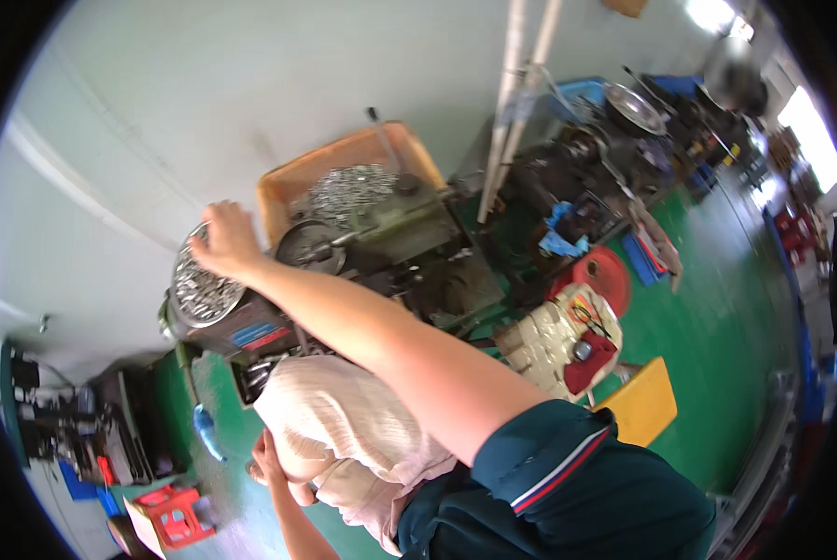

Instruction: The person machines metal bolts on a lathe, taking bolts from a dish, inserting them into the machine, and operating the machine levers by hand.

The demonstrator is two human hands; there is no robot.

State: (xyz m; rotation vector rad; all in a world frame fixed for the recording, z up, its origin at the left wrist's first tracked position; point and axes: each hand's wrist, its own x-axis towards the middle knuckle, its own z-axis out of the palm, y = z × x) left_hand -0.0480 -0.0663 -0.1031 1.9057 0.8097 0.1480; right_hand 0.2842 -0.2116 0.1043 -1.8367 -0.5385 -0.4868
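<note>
My right arm stretches across to a round metal bowl [211, 291] full of small shiny metal parts. My right hand [228, 245] is closed over the bowl's far rim, thumb on the inner side and fingers curled at the edge. Lower down, my left hand [271, 464] is beside the pale cloth [348, 420] draped over my lap. Its fingers are curled together; what they hold, if anything, is too small to make out. Under the bowl is a dark machine housing [250, 325] with a blue and red label.
An orange bin [283, 191] of metal pieces stands behind the greasy machine [404, 233]. Two pale upright poles [504, 117] rise beyond it. To the right are a cushioned seat [540, 350], a red round stool [605, 280] and a yellow board [644, 401]. A red stool [174, 513] is lower left.
</note>
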